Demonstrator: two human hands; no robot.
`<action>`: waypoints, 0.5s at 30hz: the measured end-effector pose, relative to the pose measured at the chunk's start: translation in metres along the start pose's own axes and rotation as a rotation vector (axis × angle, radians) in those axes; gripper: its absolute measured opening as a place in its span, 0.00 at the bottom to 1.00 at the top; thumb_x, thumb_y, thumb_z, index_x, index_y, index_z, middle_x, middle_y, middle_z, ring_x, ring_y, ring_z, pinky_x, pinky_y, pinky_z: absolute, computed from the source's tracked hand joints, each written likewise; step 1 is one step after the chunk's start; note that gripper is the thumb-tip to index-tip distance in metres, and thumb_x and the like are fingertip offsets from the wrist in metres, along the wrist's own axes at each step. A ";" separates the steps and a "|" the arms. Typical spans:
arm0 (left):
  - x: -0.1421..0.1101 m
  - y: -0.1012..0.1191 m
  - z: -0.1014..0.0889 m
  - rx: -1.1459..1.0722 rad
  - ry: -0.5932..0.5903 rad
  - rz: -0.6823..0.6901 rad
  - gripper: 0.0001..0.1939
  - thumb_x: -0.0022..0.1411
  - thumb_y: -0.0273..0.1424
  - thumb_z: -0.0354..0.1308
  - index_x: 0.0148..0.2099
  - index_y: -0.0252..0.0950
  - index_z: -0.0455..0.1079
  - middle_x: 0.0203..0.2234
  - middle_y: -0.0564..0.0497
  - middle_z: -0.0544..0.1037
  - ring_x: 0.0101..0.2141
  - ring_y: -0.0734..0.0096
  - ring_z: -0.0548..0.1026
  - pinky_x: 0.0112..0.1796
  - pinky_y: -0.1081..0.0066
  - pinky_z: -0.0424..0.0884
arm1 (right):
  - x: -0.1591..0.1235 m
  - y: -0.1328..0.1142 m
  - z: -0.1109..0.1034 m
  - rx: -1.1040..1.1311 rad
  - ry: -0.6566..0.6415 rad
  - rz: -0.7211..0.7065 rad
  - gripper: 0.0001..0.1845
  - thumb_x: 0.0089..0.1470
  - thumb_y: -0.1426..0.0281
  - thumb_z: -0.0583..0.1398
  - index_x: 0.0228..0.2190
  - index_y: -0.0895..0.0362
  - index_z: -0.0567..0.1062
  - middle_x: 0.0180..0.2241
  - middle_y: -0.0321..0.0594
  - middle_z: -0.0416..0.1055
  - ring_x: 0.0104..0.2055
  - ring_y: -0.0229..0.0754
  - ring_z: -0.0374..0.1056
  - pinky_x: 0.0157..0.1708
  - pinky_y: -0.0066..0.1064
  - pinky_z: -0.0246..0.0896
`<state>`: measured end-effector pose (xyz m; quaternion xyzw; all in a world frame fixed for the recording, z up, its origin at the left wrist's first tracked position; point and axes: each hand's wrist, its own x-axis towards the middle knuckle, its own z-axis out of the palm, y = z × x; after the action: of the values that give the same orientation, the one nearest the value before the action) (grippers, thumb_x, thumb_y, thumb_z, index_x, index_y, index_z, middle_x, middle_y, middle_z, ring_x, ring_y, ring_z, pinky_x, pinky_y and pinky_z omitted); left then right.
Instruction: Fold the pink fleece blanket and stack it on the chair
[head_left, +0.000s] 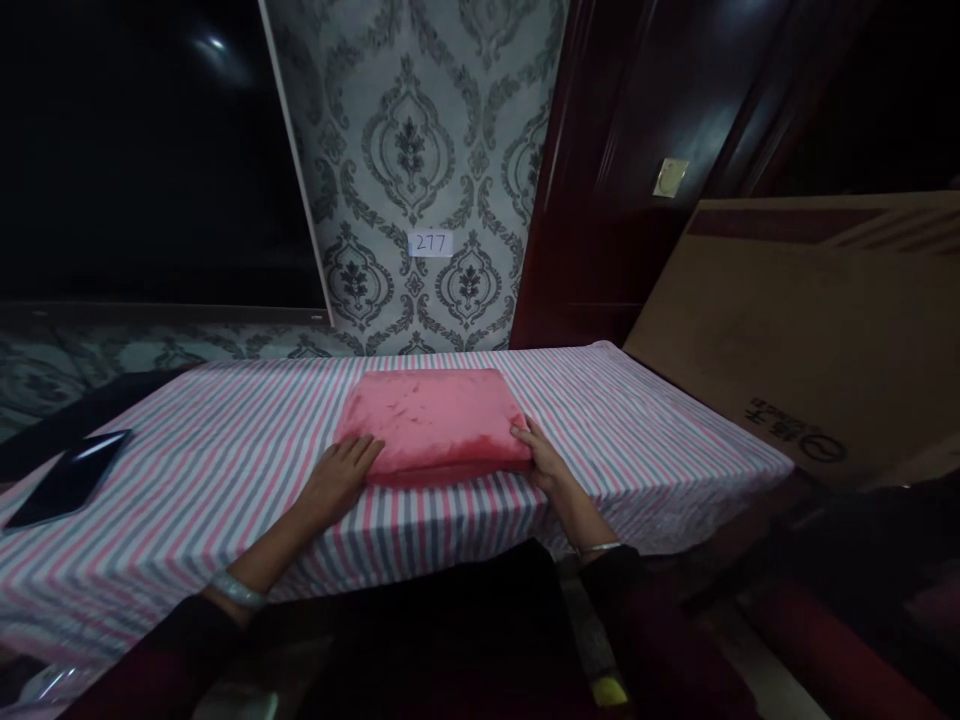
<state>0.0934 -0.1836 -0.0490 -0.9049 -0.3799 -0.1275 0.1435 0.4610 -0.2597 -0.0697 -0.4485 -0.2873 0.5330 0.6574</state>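
A pink, velvety rectangular cushion [439, 415] lies flat near the front edge of the table, its nap marked with darker streaks. It may be a thick folded plush cloth; I cannot tell. My left hand [346, 475] grips its front left corner, fingers over the top and thumb hidden. At the front right corner, my right hand [541, 455] holds the side, with a thumb on top and the other fingers partly hidden. Both hands touch the cushion, one on each side.
A pink, grey and white striped cloth [247, 440] covers the table. A dark tablet or phone [71, 480] lies at its left. A large cardboard box [810, 330] stands along the right edge. Behind are a black television screen [150, 150] and a paper label "277" [430, 243].
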 end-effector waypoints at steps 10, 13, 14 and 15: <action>0.031 0.002 -0.117 -0.118 0.161 -0.006 0.22 0.61 0.27 0.53 0.58 0.32 0.70 0.49 0.36 0.79 0.49 0.49 0.77 0.51 0.55 0.72 | -0.005 -0.110 0.053 0.081 -0.110 -0.321 0.13 0.41 0.69 0.65 0.33 0.51 0.70 0.24 0.27 0.70 0.23 0.36 0.65 0.25 0.27 0.69; 0.036 0.010 -0.160 -0.246 0.230 -0.010 0.23 0.59 0.29 0.53 0.56 0.35 0.71 0.49 0.42 0.80 0.48 0.55 0.77 0.50 0.61 0.72 | -0.014 -0.152 0.054 0.069 -0.164 -0.453 0.11 0.44 0.67 0.67 0.30 0.51 0.70 0.23 0.27 0.67 0.22 0.34 0.63 0.20 0.24 0.64; 0.037 0.013 -0.174 -0.310 0.241 -0.005 0.24 0.58 0.29 0.53 0.56 0.36 0.71 0.49 0.45 0.80 0.47 0.57 0.78 0.50 0.62 0.72 | -0.016 -0.167 0.054 0.048 -0.171 -0.490 0.11 0.45 0.67 0.67 0.30 0.51 0.70 0.23 0.27 0.68 0.22 0.34 0.64 0.21 0.24 0.64; 0.038 0.017 -0.187 -0.375 0.250 0.001 0.25 0.56 0.31 0.53 0.56 0.36 0.71 0.48 0.47 0.80 0.47 0.58 0.78 0.49 0.64 0.72 | -0.017 -0.182 0.053 0.020 -0.175 -0.523 0.09 0.47 0.66 0.66 0.30 0.52 0.70 0.24 0.28 0.68 0.24 0.35 0.65 0.23 0.24 0.66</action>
<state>0.1084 -0.2372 0.1343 -0.8931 -0.3283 -0.3070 0.0186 0.4916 -0.2667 0.1185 -0.3048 -0.4435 0.3849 0.7499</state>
